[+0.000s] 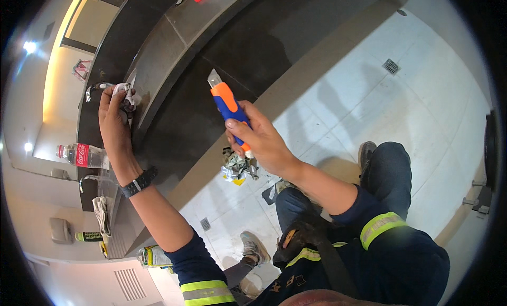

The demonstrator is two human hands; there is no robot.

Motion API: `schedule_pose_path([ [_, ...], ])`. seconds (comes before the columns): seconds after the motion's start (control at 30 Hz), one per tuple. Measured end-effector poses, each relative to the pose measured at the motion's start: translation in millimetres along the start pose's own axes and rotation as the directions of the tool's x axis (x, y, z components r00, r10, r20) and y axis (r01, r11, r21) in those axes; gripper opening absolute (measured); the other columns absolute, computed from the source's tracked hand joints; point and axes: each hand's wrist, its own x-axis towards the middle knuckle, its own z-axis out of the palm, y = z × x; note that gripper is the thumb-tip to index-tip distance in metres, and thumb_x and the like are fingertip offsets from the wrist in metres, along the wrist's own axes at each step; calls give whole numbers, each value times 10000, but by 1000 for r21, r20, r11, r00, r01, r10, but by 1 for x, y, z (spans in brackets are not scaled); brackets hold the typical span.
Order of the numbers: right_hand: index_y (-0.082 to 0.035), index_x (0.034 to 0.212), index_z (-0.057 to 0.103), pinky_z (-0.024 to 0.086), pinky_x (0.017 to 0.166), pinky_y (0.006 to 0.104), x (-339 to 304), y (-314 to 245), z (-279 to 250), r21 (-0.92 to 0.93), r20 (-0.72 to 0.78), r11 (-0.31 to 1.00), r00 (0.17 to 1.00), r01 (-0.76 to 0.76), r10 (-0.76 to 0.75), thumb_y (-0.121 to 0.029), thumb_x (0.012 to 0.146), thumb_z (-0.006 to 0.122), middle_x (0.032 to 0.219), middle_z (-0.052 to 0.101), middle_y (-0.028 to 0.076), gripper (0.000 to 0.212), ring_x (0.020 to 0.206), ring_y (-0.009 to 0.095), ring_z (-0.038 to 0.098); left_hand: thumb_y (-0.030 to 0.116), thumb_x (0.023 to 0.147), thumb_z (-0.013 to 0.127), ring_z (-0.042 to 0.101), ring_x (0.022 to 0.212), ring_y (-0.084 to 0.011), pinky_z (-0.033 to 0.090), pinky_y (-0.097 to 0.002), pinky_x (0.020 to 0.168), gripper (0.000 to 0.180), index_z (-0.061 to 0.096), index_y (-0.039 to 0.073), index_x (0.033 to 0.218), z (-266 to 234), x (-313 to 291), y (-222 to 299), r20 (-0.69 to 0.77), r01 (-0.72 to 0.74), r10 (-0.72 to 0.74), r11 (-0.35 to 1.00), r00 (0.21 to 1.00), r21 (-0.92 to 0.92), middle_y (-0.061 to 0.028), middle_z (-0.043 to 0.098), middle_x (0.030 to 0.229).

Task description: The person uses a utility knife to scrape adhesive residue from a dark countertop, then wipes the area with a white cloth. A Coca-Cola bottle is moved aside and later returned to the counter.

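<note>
My right hand is closed round the handle of an orange and blue utility knife. Its metal blade is out and points up and away from me, in front of the dark counter face. On the left, my left hand reaches over the counter and grips a crumpled white cloth with dark smudges. That hand is right beside a chrome faucet at the basin. Its fingertips are partly hidden by the cloth.
A see-through bottle with a red label stands on the counter near a second faucet. White gloves and a green and black container are nearby. Crumpled wrapping lies on the tiled floor. Another person's sneaker shows below.
</note>
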Motion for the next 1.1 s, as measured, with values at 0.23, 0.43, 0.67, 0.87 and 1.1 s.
schedule_pose_path([
  [0.23,-60,1341,489,469,661,251,3,5,22,-255,-101,949,971,185,-217,-288,1068,618,923,570,15,379,767,59,539,162,1001,641,595,829,-76,439,-234,750,144,644,55,1097,-3,1,-6,12,9,-9,997,1000,-77,-14,700,966],
  [0.43,-31,1440,438,487,701,243,-17,-13,-36,-252,-124,951,968,181,-217,-254,1082,576,999,564,22,444,815,63,543,179,1006,642,607,846,-84,446,-235,770,157,660,55,1101,-1,0,-4,-2,42,-42,997,999,-62,-9,694,970],
  [0.67,-31,1577,324,526,705,278,-19,-41,-52,66,24,991,993,112,-114,-353,1140,384,1117,633,131,546,853,148,632,139,1016,626,630,860,-80,467,-223,777,164,665,47,1145,-4,6,-9,11,50,-48,985,999,-165,-18,713,1001],
  [0.87,-13,1533,351,532,687,302,-21,-39,-50,-52,-35,986,986,161,-163,-360,1134,374,1094,653,175,529,836,183,645,132,1021,626,630,857,-74,469,-221,777,139,668,52,1126,-10,9,-14,53,69,-58,971,997,-227,-19,715,998],
  [1.1,-11,1364,479,516,663,303,-24,-40,-50,-193,-21,972,990,132,-138,-325,1135,403,993,642,129,396,736,152,605,129,1022,625,632,859,-76,471,-233,781,128,669,57,1119,-10,8,-13,27,84,-80,972,996,-219,-14,712,987],
])
